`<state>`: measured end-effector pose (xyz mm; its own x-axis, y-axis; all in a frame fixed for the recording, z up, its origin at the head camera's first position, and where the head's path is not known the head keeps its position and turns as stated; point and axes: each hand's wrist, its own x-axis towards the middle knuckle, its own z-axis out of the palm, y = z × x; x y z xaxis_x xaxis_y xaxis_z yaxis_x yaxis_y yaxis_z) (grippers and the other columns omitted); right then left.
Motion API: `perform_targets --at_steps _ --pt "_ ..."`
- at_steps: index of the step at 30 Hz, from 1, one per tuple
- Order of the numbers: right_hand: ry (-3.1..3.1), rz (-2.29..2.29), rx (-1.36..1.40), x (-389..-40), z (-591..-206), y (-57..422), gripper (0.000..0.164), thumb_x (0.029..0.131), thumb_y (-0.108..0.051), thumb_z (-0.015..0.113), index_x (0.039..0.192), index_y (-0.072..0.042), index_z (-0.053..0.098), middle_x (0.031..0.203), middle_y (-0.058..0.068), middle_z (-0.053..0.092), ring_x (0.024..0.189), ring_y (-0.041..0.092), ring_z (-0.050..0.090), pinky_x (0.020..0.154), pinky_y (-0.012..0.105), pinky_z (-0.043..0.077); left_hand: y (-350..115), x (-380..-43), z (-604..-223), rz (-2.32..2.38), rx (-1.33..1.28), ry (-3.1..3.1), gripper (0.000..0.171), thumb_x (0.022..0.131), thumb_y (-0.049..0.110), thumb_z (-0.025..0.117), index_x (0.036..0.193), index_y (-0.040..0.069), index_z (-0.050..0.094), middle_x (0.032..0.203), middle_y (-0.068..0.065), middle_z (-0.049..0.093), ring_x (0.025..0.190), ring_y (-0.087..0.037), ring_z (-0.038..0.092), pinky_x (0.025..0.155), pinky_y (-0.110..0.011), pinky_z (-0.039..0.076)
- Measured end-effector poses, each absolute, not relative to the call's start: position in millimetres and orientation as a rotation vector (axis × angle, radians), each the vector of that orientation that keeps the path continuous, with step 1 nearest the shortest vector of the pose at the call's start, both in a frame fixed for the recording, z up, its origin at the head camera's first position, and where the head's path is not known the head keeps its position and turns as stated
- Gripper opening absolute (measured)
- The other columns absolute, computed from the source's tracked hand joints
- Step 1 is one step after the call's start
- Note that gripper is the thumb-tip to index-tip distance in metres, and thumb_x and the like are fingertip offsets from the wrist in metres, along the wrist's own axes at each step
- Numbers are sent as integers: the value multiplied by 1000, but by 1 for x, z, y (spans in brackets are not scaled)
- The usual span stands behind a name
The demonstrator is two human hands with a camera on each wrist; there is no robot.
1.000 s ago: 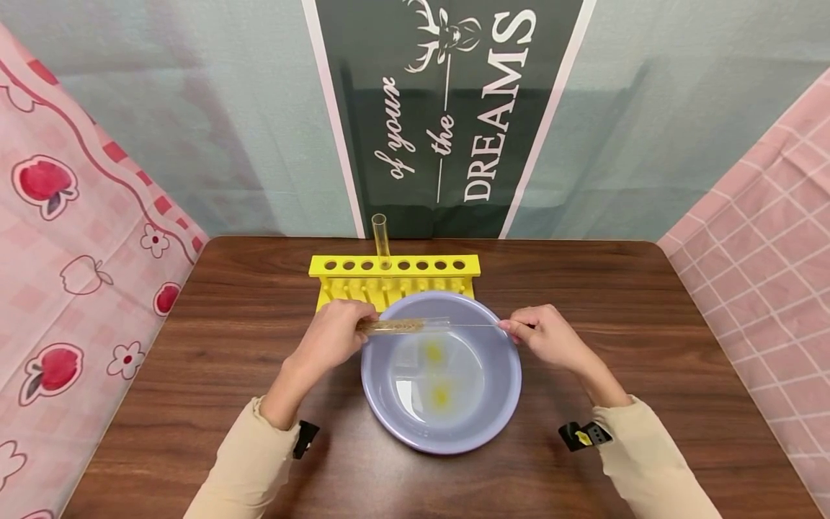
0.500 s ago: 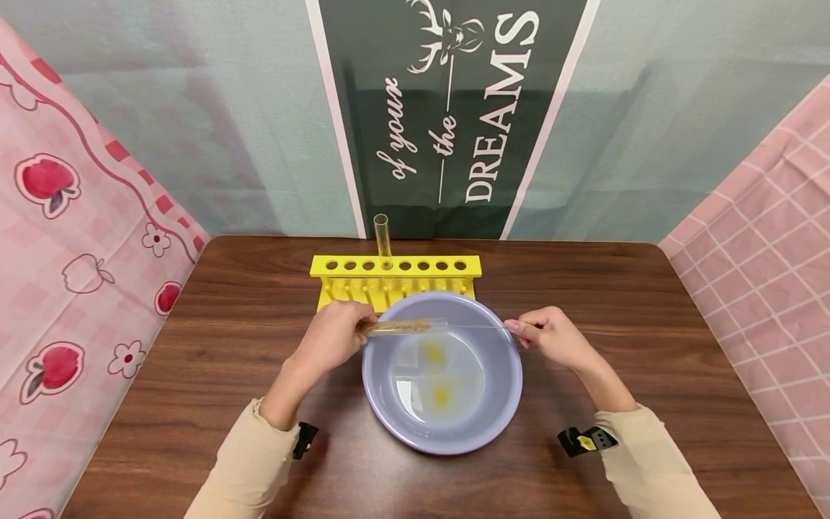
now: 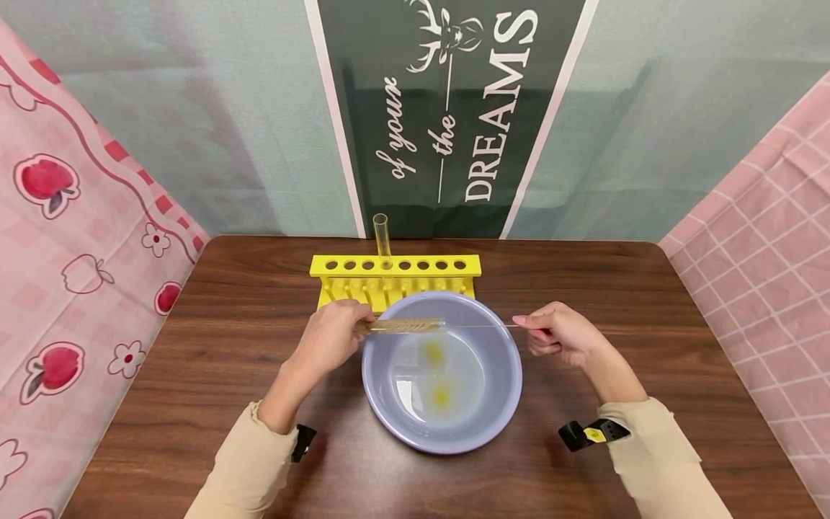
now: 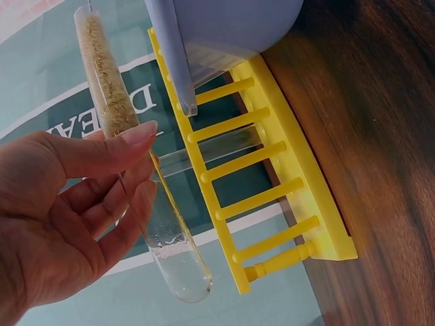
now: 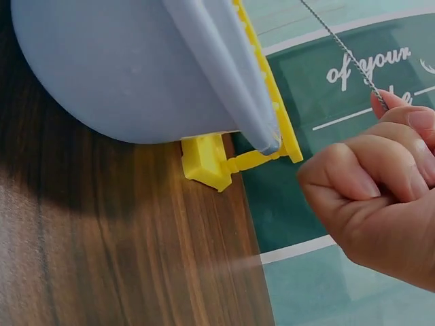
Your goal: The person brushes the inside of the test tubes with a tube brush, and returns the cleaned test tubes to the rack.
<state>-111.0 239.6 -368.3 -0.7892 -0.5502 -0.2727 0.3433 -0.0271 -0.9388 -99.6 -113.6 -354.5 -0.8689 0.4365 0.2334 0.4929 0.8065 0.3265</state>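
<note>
My left hand grips a clear glass test tube between thumb and fingers, held sideways over the basin. Inside the tube sits the tan bristle head of a test tube brush, near the open end. The brush's thin twisted wire runs out to the right, where my right hand pinches it with thumb and forefinger, just past the basin's right rim. A lavender basin with water stands below; two yellow patches show in it.
Behind the basin stands a yellow test tube rack, partly hidden by the rim. One upright glass test tube is in it. All stand on a brown wooden table before hanging printed cloths.
My right hand has moved right, drawing the wire with it. The bristle head has slid toward the tube's mouth. My left hand stays nearly still.
</note>
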Motion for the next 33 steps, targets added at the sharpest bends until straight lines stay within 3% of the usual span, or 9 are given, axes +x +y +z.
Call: perform_targets --at_steps 5,9,20,25,28,33 --pt "1832 -1791 -237 -112 -368 242 42 93 -3 44 52 1 35 45 0 26 40 13 17 41 32 9 -116 -99 -353 -576 -720 -2843 25 64 -10 68 79 10 68 75 -1 63 71 -20 60 59 -36 48" --pt "2241 -1540 -297 -111 -367 241 42 91 -13 55 53 4 45 47 -2 35 43 8 27 39 27 20 -119 -100 -354 -575 -719 -2832 25 64 -10 68 78 10 67 75 0 63 72 -20 61 59 -37 48" --pt "2707 -1268 -570 -105 -370 243 32 87 -14 61 55 -14 53 50 -7 38 47 6 32 43 24 27 -127 -101 -356 -616 -695 -2894 22 65 -8 70 79 9 67 76 -1 64 71 -20 60 62 -36 48" --pt "2825 -1274 -632 -102 -372 250 31 84 -7 63 57 -17 53 52 -5 44 49 5 34 45 24 30 -133 -100 -356 -640 -694 -2910 23 65 -10 68 79 9 67 75 -1 64 71 -20 60 63 -37 48" --pt "2781 -1318 -618 -100 -373 254 32 84 -3 62 56 -15 52 52 -5 44 49 4 34 46 24 31 -137 -98 -355 -658 -672 -2926 23 65 -10 68 78 9 68 75 -1 64 71 -19 60 64 -37 48" --pt "2562 -1470 -473 -101 -375 258 37 89 -5 56 53 -4 49 48 1 39 46 5 28 41 28 25 -136 -99 -354 -632 -691 -2919 22 66 -10 68 78 8 67 73 -1 62 69 -18 58 62 -36 48"
